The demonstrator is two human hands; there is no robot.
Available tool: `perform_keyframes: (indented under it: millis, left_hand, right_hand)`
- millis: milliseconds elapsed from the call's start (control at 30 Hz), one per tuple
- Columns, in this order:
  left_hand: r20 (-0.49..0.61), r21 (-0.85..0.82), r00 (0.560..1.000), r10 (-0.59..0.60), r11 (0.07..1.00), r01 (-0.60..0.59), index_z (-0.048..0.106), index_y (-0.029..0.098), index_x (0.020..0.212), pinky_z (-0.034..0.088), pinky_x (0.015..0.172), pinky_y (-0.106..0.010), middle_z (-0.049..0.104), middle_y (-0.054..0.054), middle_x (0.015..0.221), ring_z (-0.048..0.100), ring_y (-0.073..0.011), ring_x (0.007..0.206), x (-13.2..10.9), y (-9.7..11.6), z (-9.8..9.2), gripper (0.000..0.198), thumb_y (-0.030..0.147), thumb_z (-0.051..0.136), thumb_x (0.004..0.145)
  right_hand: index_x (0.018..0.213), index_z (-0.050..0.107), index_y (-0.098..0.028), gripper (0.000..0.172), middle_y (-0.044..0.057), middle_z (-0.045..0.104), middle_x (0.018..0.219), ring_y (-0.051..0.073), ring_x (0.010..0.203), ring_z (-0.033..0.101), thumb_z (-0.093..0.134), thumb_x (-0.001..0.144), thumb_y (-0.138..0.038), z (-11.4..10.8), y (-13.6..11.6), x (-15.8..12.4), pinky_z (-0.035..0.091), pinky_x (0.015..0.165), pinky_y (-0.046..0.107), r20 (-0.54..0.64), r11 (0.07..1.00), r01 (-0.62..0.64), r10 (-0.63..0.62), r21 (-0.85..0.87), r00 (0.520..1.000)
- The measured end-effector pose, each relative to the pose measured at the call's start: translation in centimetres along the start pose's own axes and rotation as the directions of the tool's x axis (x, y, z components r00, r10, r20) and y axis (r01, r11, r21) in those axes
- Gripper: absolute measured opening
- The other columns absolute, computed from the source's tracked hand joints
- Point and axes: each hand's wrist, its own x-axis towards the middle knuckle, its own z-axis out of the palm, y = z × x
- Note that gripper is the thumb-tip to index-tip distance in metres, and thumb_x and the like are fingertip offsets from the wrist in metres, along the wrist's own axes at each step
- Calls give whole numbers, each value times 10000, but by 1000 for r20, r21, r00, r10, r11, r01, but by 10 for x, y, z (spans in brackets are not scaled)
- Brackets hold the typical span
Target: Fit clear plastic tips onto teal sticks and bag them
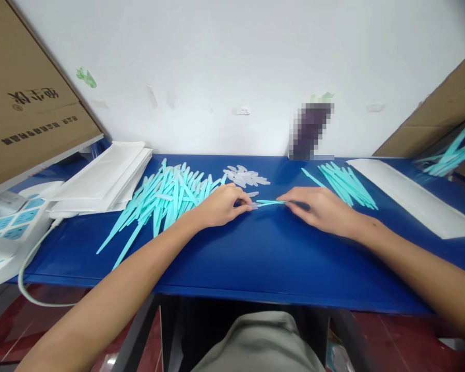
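My right hand (320,206) pinches a couple of slim turquoise eyebrow razors (270,202) by one end, their other ends pointing left and slightly apart. Close by, my left hand (227,205) is closed, with thumb and forefinger pressed on a small clear plastic cap (254,205) at the razors' left tips. Whether the cap is on a razor, I cannot tell. Behind my left fingers another clear cap (252,194) lies on the blue table (256,258). Farther back is a loose heap of clear caps (246,176).
A big pile of turquoise razors (174,194) with pale tips lies left; a smaller bunch (346,183) lies right. White trays (101,173) are stacked left, beside a power strip (17,222) with a cable. One long white tray (414,196) and cardboard boxes (34,103) flank the table.
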Motion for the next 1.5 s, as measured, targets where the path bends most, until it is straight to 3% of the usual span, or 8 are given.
perform_keyframes:
  millis: [200, 400, 700, 833, 1200, 1333, 1500]
  left_hand:
    - [-5, -147, 998, -59, 987, 57, 804, 195, 972, 482, 727, -276, 791, -28, 908, 682, -159, 795, 1, -1, 1, 104, 244, 765, 888]
    - [25, -264, 989, -145, 953, 147, 802, 192, 984, 489, 692, -262, 785, -15, 823, 699, -150, 740, 2, -5, 2, 214, 331, 841, 825]
    - [13, 7, 1000, 12, 1000, -12, 818, 206, 976, 473, 761, -299, 795, -37, 898, 685, -179, 798, 0, -3, -1, 147, 326, 777, 902]
    - [26, 100, 999, 29, 994, -31, 812, 203, 1006, 460, 788, -319, 780, -53, 915, 667, -195, 835, -1, -4, -2, 150, 312, 743, 930]
    - [33, 70, 999, 27, 997, -30, 806, 201, 978, 448, 743, -305, 749, -53, 885, 645, -179, 800, 1, -2, 2, 166, 328, 702, 953]
    - [38, 52, 999, 16, 999, -18, 806, 196, 975, 446, 733, -298, 755, -52, 887, 647, -175, 795, 1, -1, 1, 157, 308, 698, 954]
    - [35, 41, 999, 9, 999, -10, 810, 193, 981, 443, 715, -288, 751, -51, 874, 649, -174, 790, 1, 0, 2, 163, 307, 697, 954]
  right_hand:
    - [1153, 752, -205, 297, 76, 790, 1117, 236, 975, 749, 495, 1007, -234, 1, -1, -1, 580, 854, 359, -46, 1000, 4, -4, 3, 999]
    - [1157, 747, -214, 293, 73, 787, 1121, 242, 969, 748, 499, 1004, -246, 0, -1, -1, 581, 834, 363, -33, 1000, -9, 8, -3, 999]
    - [1125, 749, -209, 284, 73, 786, 1098, 246, 949, 742, 498, 998, -250, -1, 0, -1, 563, 827, 371, 2, 1000, -22, 22, 8, 1000]
    - [1109, 754, -213, 286, 67, 787, 1061, 228, 897, 742, 493, 995, -244, -1, -1, 0, 557, 794, 349, 39, 1000, -12, 12, 11, 999]
    - [1187, 745, -189, 348, 99, 779, 1063, 231, 895, 731, 439, 1039, -267, -4, -7, 1, 558, 770, 358, 102, 999, 24, -19, -48, 995]
    - [1252, 724, -182, 359, 102, 781, 1068, 240, 907, 735, 447, 1038, -260, -3, -7, 1, 553, 762, 354, 75, 994, 39, -32, -101, 997]
    - [1177, 751, -187, 327, 97, 791, 1053, 246, 915, 741, 465, 1033, -254, 1, -5, 1, 558, 761, 357, 39, 990, 63, -58, -124, 998]
